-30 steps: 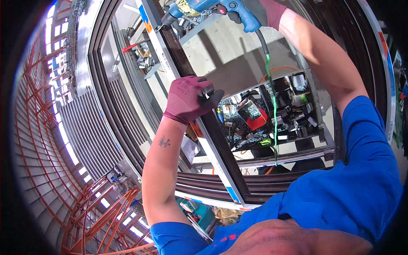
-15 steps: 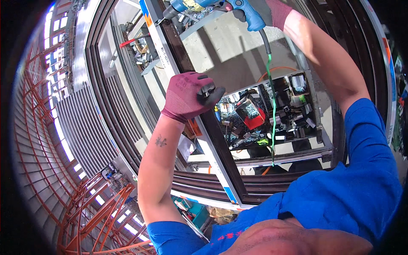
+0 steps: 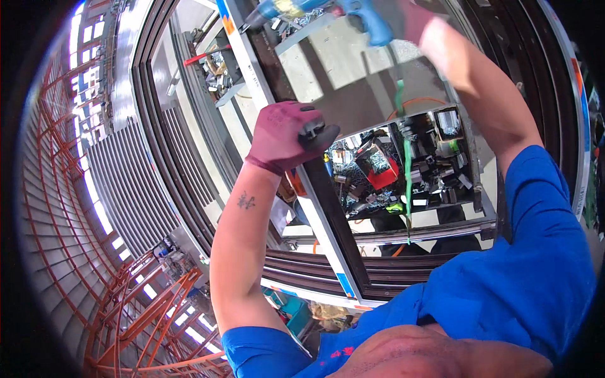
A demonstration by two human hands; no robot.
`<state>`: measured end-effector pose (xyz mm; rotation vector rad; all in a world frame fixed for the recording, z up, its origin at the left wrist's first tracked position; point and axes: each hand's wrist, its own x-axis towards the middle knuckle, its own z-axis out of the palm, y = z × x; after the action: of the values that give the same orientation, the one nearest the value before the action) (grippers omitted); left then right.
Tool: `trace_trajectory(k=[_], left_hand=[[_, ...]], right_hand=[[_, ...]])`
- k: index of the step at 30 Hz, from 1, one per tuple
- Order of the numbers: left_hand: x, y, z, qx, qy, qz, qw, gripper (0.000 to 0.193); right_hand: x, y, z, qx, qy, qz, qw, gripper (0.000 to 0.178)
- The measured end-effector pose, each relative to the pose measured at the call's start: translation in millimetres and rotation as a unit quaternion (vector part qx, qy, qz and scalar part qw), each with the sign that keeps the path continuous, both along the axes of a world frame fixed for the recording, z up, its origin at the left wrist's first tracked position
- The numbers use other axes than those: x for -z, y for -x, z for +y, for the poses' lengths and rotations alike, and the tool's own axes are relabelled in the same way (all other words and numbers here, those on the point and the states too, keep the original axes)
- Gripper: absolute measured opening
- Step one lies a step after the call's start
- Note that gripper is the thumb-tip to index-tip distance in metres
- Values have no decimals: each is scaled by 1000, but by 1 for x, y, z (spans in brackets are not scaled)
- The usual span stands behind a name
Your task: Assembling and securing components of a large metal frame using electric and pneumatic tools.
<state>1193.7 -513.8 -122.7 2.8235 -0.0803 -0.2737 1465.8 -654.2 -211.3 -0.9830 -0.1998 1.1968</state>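
My right hand, in a maroon glove with a dark palm, grips a blue power drill at the top edge of the view. The drill points left, its tip over the dark frame bar; hand and drill are blurred. From the drill's handle hangs a cord wrapped in green. My left hand, gloved alike, is closed in a fist above the same bar. Something small and dark shows between its fingers, too little to name. A white strip with printed film runs along the bar.
Beneath the frame, a parts tray holds many small metal and black pieces and a red box. A red-handled tool lies at the upper left. Dark frame rails surround the work. A teal bin stands below.
The whole view has shifted a little, so the frame sits slightly farther right. My right hand and the drill have blurred with motion. Both hands stay closed.
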Motion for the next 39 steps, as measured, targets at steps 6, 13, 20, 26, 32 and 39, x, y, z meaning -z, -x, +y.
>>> trace_trajectory(k=[6,13,20,26,32,39], left_hand=[[12,3,9,32,-17,-22,999,26],[9,13,8,7,-31,-71,997,34],[8,17,3,-17,-80,7,997,41],[17,25,8,-46,-62,-25,997,46],[1,28,15,-54,-7,14,998,50],[32,28,23,-12,7,-143,990,54]], right_hand=[[21,-2,-79,104,23,9,994,74],[85,80,-149,-32,7,-147,989,56],[163,205,-202,-327,184,-486,789,72],[190,272,-233,-448,233,-566,652,67],[227,313,-198,-385,304,-643,588,38],[229,333,-192,-427,356,-664,499,36]])
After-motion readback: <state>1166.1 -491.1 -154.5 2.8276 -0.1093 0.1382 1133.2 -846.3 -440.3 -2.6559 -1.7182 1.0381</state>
